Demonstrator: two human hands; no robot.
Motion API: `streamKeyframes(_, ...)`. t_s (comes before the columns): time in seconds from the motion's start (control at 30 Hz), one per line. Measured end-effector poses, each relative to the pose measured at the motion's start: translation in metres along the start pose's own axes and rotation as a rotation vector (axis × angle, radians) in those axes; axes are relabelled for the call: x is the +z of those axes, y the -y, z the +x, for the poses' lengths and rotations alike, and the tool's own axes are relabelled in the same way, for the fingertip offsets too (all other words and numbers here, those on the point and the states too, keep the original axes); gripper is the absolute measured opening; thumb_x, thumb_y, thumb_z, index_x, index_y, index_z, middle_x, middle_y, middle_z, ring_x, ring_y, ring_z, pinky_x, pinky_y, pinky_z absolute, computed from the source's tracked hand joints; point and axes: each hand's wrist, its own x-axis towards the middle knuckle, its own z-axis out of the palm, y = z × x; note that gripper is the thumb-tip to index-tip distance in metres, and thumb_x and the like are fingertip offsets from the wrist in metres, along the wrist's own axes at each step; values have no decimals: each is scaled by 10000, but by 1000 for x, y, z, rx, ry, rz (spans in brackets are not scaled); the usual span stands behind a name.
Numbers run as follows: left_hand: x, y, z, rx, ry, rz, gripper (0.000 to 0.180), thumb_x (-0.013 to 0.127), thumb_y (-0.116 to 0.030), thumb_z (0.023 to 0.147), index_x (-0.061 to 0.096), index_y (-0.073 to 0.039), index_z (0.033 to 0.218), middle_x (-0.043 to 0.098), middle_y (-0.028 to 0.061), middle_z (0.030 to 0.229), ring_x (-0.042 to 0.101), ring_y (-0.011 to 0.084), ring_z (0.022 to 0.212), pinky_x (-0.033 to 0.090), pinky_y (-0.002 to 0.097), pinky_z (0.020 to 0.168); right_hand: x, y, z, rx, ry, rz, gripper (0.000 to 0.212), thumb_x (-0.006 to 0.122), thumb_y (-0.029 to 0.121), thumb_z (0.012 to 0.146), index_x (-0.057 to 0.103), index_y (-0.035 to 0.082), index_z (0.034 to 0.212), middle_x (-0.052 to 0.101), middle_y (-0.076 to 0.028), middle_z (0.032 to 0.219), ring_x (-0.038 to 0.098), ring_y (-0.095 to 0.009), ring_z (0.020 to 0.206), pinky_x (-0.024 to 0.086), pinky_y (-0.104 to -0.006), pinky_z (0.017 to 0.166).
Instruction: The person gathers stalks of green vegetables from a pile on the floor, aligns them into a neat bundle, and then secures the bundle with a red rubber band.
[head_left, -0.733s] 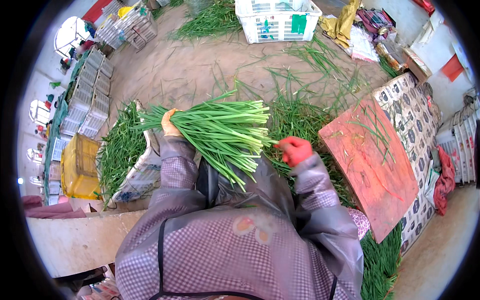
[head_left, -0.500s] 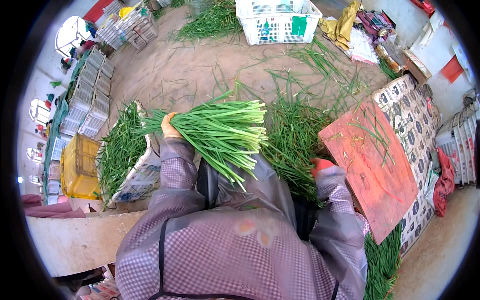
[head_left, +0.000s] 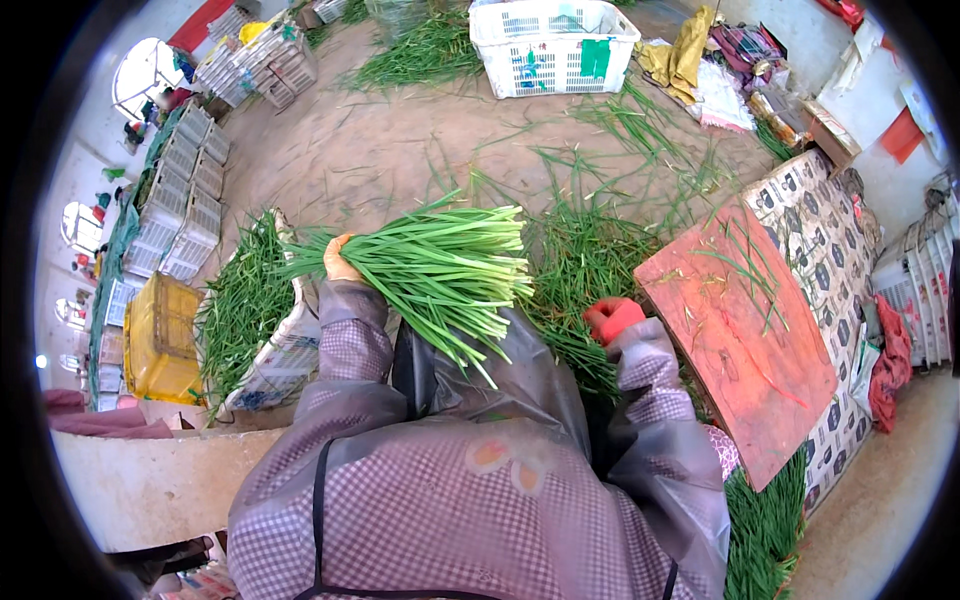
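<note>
A thick bunch of green garlic chives (head_left: 450, 265) lies across in front of me, its pale cut ends fanned out to the right. My left hand (head_left: 342, 258), in a tan glove, is wrapped round its leafy end. To the right, my right hand (head_left: 612, 320) wears a red-orange glove. Its fingers are curled, and whether anything is in them is hidden. Just beneath that hand spreads a heap of loose, tangled chives (head_left: 590, 265) on the ground.
A white crate (head_left: 275, 360) full of chives stands at my left, beside a yellow tub (head_left: 165, 340). At right a reddish board (head_left: 740, 340) slants near a patterned panel (head_left: 815, 230). Another white crate (head_left: 555, 50) stands ahead. More chives (head_left: 765, 530) lie at lower right.
My right hand has moved left and slightly up, from beside the board to over the loose heap. My left hand keeps its hold on the bunch, nearly still.
</note>
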Motion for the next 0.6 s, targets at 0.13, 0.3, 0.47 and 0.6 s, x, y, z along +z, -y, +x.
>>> streamKeyframes(0.13, 9, 5, -12, -44, -8, -20, 235, 527, -270, 762, 582, -46, 807, 633, 114, 800, 599, 314, 712, 514, 452, 685, 28, -2, 15, -112, 15, 325, 411, 658, 288, 841, 619, 59, 1180, 677, -100, 956, 589, -142, 569, 454, -271, 508)
streamKeyframes(0.3, 9, 6, -9, -28, 8, 51, 233, 525, -272, 765, 579, -50, 811, 630, 113, 807, 597, 313, 719, 514, 457, 688, 53, 73, 22, -110, 83, 529, 315, 713, 248, 811, 674, 37, 1040, 680, -55, 841, 593, -117, 633, 468, -265, 555)
streamKeyframes(0.47, 6, 12, -7, -6, -10, 17, 262, 507, -302, 793, 569, -65, 883, 626, 113, 850, 593, 314, 762, 512, 472, 703, 48, 63, 22, -138, 30, 587, 174, 689, 184, 827, 700, 48, 935, 676, -51, 801, 601, -113, 663, 473, -261, 589)
streamKeyframes(0.6, 1, 14, 0, -25, 13, 12, 259, 502, -303, 796, 569, -66, 877, 626, 112, 849, 595, 313, 762, 514, 466, 704, 13, -17, 34, 24, -154, 289, 194, 695, 218, 780, 707, 57, 889, 682, -55, 751, 619, -143, 671, 494, -291, 637)
